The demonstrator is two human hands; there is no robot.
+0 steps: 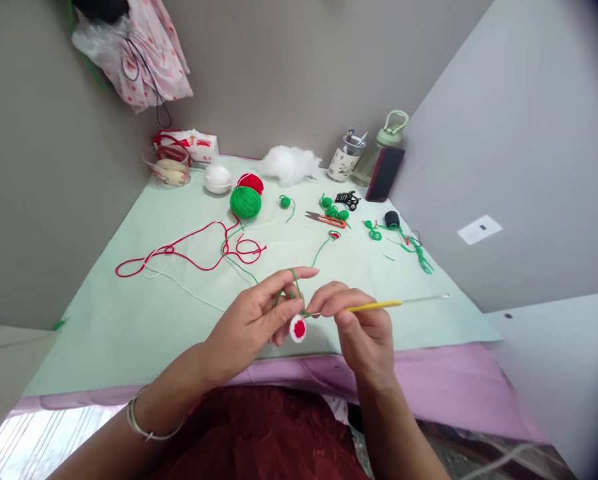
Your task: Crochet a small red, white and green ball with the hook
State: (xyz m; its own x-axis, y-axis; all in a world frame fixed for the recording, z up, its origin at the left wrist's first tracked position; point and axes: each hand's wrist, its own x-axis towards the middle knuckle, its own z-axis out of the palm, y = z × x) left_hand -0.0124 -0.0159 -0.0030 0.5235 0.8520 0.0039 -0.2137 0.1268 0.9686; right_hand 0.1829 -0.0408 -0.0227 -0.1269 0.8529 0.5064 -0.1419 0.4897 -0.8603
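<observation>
Red cloth over my lap (259,433) filled the bottom of the view, and just above it my two hands met over the near edge of the pale green table (129,320). My left hand (251,320) had its thumb and middle fingers pinched on the small round crochet piece (298,329), white at the rim and red at the centre, which hung between both hands. Its forefinger was raised with the green yarn (293,280) looped over it. My right hand (359,327) was closed around the yellow-handled crochet hook (373,306), the tip at the piece's upper edge, the metal tail pointing away to the right.

To work this stitch well, I judged the raised finger had to keep the green strand evenly taut, the pinch had to sit close to the stitch being entered, and the hook should turn only a little so it would not split the yarn.

Farther out, the strand ran back toward the green yarn ball (245,201), with a red yarn ball (251,182) behind it, loose red yarn (179,253) to the left, and scissors (326,219) well apart.
</observation>
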